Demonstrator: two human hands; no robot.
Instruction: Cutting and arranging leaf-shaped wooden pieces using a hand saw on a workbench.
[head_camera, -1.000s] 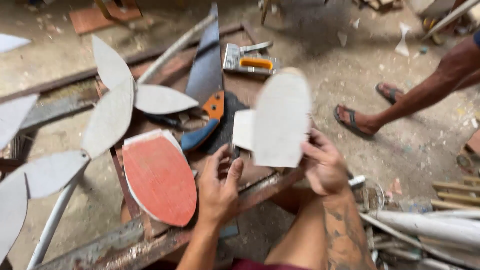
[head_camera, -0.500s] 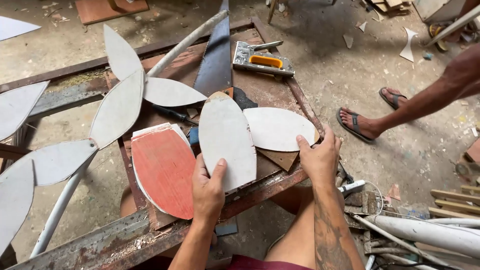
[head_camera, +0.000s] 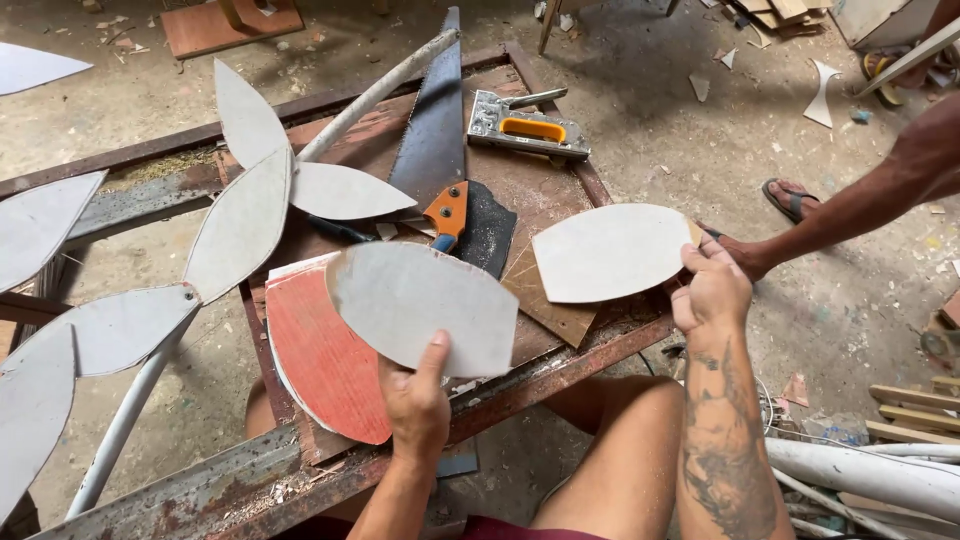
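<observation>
The left hand (head_camera: 418, 398) holds a gray leaf-shaped board (head_camera: 425, 307) by its lower edge, with the thumb up on its face. The board is lifted a bit above the worktop (head_camera: 560, 355). Part of it covers a red leaf shape (head_camera: 320, 355) that lies just to the left of that hand.

The right hand (head_camera: 712, 290) pinches the right tip of a second board (head_camera: 610, 252), also shaped like a leaf. This one lies almost flat near the worktop's right edge, and its tip pokes out past the edge.

Past both hands, farther from the person, lie a saw (head_camera: 435, 140) with an orange handle and a staple gun (head_camera: 528, 127). Far off to the left of the left hand, more gray leaves sit fixed on a pipe (head_camera: 250, 200), like a plant stalk. Beyond the right hand, another person's arm (head_camera: 880, 195) reaches down by a foot in a sandal (head_camera: 790, 198).

What could go wrong: each board is held at only one spot. The grip could slip, and a board could drop to the floor and chip. The second board hangs close to the edge, so a small bump could push it off. The saw teeth are near too, so a quick reach forward could scratch a hand.
</observation>
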